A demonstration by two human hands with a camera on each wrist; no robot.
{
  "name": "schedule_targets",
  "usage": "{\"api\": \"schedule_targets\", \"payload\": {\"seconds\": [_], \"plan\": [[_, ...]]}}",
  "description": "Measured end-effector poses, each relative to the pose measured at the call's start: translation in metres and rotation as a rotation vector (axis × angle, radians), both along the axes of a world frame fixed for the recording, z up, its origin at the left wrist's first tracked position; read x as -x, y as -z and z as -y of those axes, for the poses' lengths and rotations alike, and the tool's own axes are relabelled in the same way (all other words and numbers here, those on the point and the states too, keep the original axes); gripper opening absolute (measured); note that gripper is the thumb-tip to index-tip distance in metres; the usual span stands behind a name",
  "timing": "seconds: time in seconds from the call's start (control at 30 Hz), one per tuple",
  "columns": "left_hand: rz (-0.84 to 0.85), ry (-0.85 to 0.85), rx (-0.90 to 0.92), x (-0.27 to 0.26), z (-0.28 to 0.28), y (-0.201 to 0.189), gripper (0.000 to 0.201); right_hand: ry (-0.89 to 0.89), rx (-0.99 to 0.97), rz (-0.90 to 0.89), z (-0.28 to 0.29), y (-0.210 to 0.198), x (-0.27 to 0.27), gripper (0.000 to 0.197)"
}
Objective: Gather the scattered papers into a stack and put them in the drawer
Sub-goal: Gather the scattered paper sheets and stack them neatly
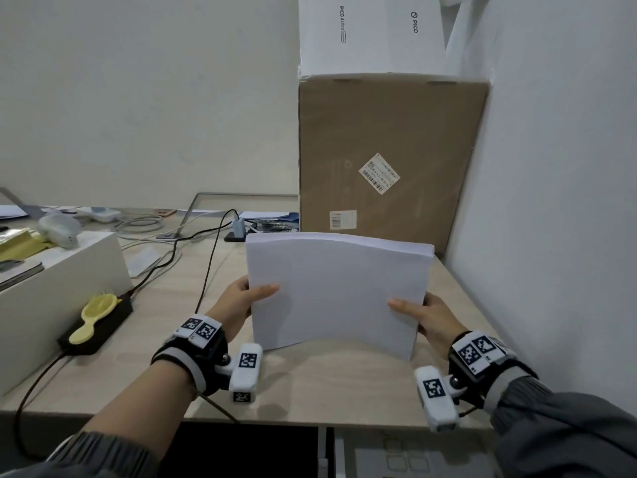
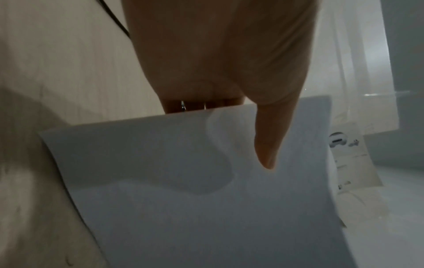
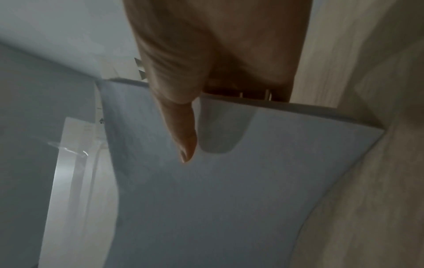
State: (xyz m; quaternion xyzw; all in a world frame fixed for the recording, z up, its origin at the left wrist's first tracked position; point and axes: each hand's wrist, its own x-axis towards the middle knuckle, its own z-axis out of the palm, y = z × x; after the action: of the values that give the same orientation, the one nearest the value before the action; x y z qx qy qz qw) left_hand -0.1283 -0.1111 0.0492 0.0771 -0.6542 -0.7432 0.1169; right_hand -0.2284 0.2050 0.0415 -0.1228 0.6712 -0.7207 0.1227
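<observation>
1. White paper, gathered into one stack of papers (image 1: pixel 339 291), stands on its lower edge on the pale wooden tabletop (image 1: pixel 310 384), bowed slightly between two hands.
2. At the stack's left edge, the left hand (image 1: pixel 241 301) has its grip closed on the sheets, thumb on the near face and fingers behind; the right hand (image 1: pixel 425 319) mirrors it at the right edge.
3. With the long axis running side to side between the grips, neither hand is nearer.
4. Below the tabletop's near edge, what appears to be the drawer (image 1: pixel 406 453) sits down and toward the person, slightly right; whether it is open cannot be told.
5. Behind: one cardboard box (image 1: pixel 389 157), one white PICO box (image 1: pixel 372 32) on top.
</observation>
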Motion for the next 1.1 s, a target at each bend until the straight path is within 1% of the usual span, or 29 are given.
{"api": "schedule_targets", "payload": {"seconds": [0.1,0.13,0.17,0.2,0.27,0.3,0.37,0.43,0.5,0.53,0.57,0.6,0.63,0.67,0.7,0.73,0.77,0.83,0.93,1.0,1.03,1.07,1.1], "plan": [[-0.021,-0.028,-0.033,0.002,-0.010,0.003,0.073,0.014,0.015,-0.024,0.004,0.001,-0.005,0.059],[-0.017,-0.036,-0.042,0.002,-0.014,0.003,0.072,0.033,0.025,-0.017,0.006,0.002,-0.007,0.061],[-0.011,-0.041,-0.044,0.003,-0.017,0.003,0.070,0.049,0.023,-0.017,0.008,0.004,-0.008,0.056],[-0.005,-0.050,-0.042,0.003,-0.020,0.002,0.063,0.065,0.006,-0.024,0.010,0.005,-0.009,0.047],[0.010,-0.106,-0.057,0.004,-0.023,-0.003,0.044,0.124,-0.045,-0.053,0.013,0.005,-0.009,0.025],[0.005,-0.143,-0.066,0.005,-0.022,-0.006,0.038,0.153,-0.051,-0.074,0.013,0.004,-0.009,0.020],[-0.028,-0.179,-0.082,0.006,-0.020,-0.016,0.036,0.163,-0.015,-0.104,0.013,-0.006,-0.010,0.017],[-0.053,-0.156,-0.096,0.008,-0.014,-0.023,0.042,0.118,0.031,-0.105,0.011,-0.018,-0.012,0.015],[-0.028,-0.098,-0.080,0.008,-0.008,-0.019,0.059,0.031,0.020,-0.067,0.008,-0.021,-0.012,0.025],[0.003,-0.065,-0.065,0.007,-0.006,-0.013,0.067,-0.014,-0.009,-0.042,0.007,-0.019,-0.012,0.036],[0.032,-0.047,-0.056,0.006,-0.006,-0.005,0.073,-0.048,-0.039,-0.019,0.005,-0.014,-0.011,0.051],[0.055,-0.041,-0.054,0.003,-0.006,0.004,0.076,-0.065,-0.063,0.000,0.002,-0.009,-0.011,0.070],[0.073,-0.042,-0.057,0.001,-0.006,0.012,0.077,-0.074,-0.077,0.009,0.000,-0.007,-0.010,0.084],[0.090,-0.046,-0.062,-0.001,-0.006,0.018,0.077,-0.074,-0.078,0.012,-0.002,-0.007,-0.009,0.086],[0.099,-0.055,-0.064,-0.002,-0.006,0.023,0.077,-0.070,-0.077,0.009,-0.003,-0.007,-0.008,0.078],[0.108,-0.065,-0.061,-0.002,-0.005,0.026,0.077,-0.067,-0.071,0.007,-0.003,-0.010,-0.009,0.064],[0.111,-0.079,-0.059,-0.002,-0.006,0.027,0.077,-0.072,-0.066,0.003,-0.002,-0.013,-0.009,0.054],[0.111,-0.125,-0.057,0.001,-0.009,0.025,0.071,-0.066,-0.096,-0.017,0.000,-0.017,-0.008,0.046],[0.123,-0.198,-0.034,0.007,-0.016,0.016,0.048,0.024,-0.180,-0.064,0.009,-0.017,-0.012,0.019],[0.144,-0.257,-0.010,0.013,-0.014,0.010,0.037,0.079,-0.196,-0.075,0.012,-0.019,-0.014,0.011],[0.155,-0.280,0.018,0.016,-0.011,0.006,0.039,0.095,-0.164,-0.076,0.014,-0.020,-0.016,0.008],[0.156,-0.294,0.052,0.018,-0.010,0.001,0.047,0.101,-0.118,-0.069,0.014,-0.022,-0.018,0.005],[0.167,-0.306,0.093,0.021,-0.007,-0.003,0.063,0.107,-0.070,-0.056,0.015,-0.023,-0.019,0.004]]}}
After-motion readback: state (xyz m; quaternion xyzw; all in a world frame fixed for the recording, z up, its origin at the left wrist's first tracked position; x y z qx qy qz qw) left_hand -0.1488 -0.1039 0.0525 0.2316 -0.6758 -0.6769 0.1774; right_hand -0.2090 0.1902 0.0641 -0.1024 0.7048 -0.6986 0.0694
